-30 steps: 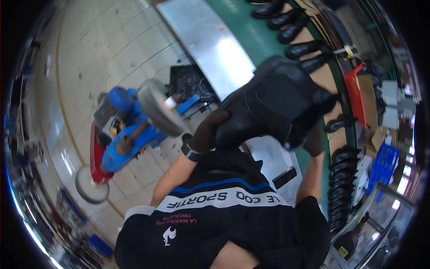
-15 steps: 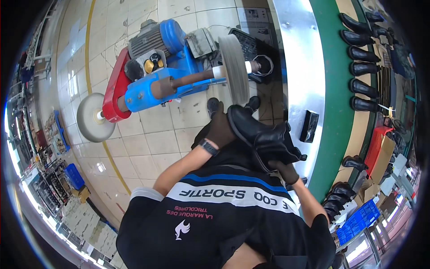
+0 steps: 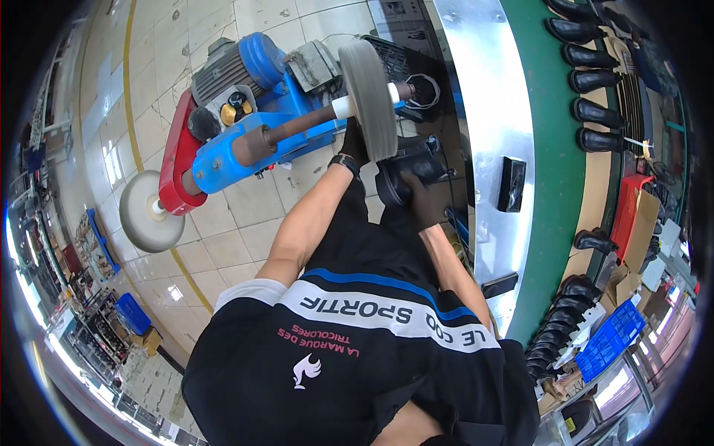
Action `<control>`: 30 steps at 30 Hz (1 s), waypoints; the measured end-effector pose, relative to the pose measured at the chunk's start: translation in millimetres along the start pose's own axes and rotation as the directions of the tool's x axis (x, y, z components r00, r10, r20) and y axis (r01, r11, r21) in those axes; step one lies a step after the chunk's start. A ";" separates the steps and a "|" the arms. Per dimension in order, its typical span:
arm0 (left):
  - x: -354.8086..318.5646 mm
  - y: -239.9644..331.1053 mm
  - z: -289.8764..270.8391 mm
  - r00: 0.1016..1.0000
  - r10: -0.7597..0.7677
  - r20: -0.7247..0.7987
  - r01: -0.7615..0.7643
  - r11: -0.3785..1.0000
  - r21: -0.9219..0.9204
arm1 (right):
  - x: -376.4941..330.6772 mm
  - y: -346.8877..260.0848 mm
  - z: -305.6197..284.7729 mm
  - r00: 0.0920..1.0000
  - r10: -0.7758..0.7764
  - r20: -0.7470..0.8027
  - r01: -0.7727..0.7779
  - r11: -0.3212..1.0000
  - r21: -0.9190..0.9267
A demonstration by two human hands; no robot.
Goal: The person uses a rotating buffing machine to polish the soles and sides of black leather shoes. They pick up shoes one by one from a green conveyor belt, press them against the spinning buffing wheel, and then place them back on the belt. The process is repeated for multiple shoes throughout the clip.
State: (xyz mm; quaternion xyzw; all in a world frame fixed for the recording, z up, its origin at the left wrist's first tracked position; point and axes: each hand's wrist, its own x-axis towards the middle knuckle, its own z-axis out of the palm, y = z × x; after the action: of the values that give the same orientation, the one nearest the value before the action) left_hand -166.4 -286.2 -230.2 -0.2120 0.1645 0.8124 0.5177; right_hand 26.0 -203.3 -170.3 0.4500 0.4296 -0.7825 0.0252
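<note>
Your two hands and the black boot (image 3: 424,167) are now being farther out from your body than half a second ago, and the boot is coming under the lower edge of the large grey wheel (image 3: 364,97). Your right hand (image 3: 422,204), in a dark brown glove, is clasping the boot from the side nearest to you, with its fingers lying over the upper. Your left hand (image 3: 355,145), also gloved, is staying close on the other side, but the wheel is partly covering it, so I cannot tell how its fingers are closing or whether they are touching the boot. Also I cannot tell if the boot is touching the wheel. On your left wrist you are wearing a dark watch (image 3: 346,162). Toward the left, a rusty shaft (image 3: 305,125) is joining the wheel to the blue machine (image 3: 219,157), where a red cover (image 3: 177,141) and a second pale wheel (image 3: 149,215) are sitting at the far end. On your right, a shiny metal table (image 3: 487,97) is carrying an oblong black box (image 3: 512,184). Beyond it, a row of black footwear (image 3: 597,113) is lying along the green bench (image 3: 554,104), and a blue crate (image 3: 610,342) is standing nearer to you.
</note>
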 end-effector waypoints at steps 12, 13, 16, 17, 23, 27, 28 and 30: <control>-85.6 -39.8 -4.4 0.992 0.111 -0.051 -0.073 0.872 0.484 | -140.3 -102.5 6.4 0.860 -0.333 0.388 0.479 0.258 -0.839; -80.1 -33.3 -23.5 0.981 0.062 -0.184 0.017 0.915 0.404 | -145.1 -114.3 16.4 0.843 -0.324 0.430 0.494 0.151 -0.856; -82.5 -48.1 -1.2 0.996 -0.021 -0.089 0.017 0.999 -0.048 | -142.7 -139.5 57.1 0.896 -0.193 0.400 0.393 -0.077 -0.916; -86.5 -56.9 20.2 1.000 -0.003 0.025 0.009 0.972 -0.234 | -132.4 -144.1 71.2 0.920 -0.139 0.366 0.346 -0.148 -0.927; -56.2 -56.4 5.4 0.989 -0.037 0.147 0.074 0.964 -0.256 | -37.5 -111.5 92.1 0.927 -0.082 0.365 0.310 -0.378 -0.872; -46.3 -59.4 -5.0 0.991 -0.017 0.135 0.044 0.979 -0.201 | -44.5 -105.4 72.4 0.883 -0.212 0.419 0.358 -0.274 -0.893; -44.5 -62.7 -10.6 0.993 -0.009 0.115 0.030 0.982 -0.184 | -65.6 -113.6 69.4 0.880 -0.239 0.410 0.368 -0.202 -0.908; -38.0 -67.4 -32.4 0.999 0.028 0.045 -0.024 0.996 -0.088 | -95.7 -123.3 59.1 0.902 -0.276 0.331 0.340 -0.016 -0.940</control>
State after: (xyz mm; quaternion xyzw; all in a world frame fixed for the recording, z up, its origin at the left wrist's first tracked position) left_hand -85.2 -303.6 -241.6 -0.2134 0.1194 0.8302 0.5010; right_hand -10.2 -200.0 -7.4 0.1855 0.9299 -0.2736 0.1612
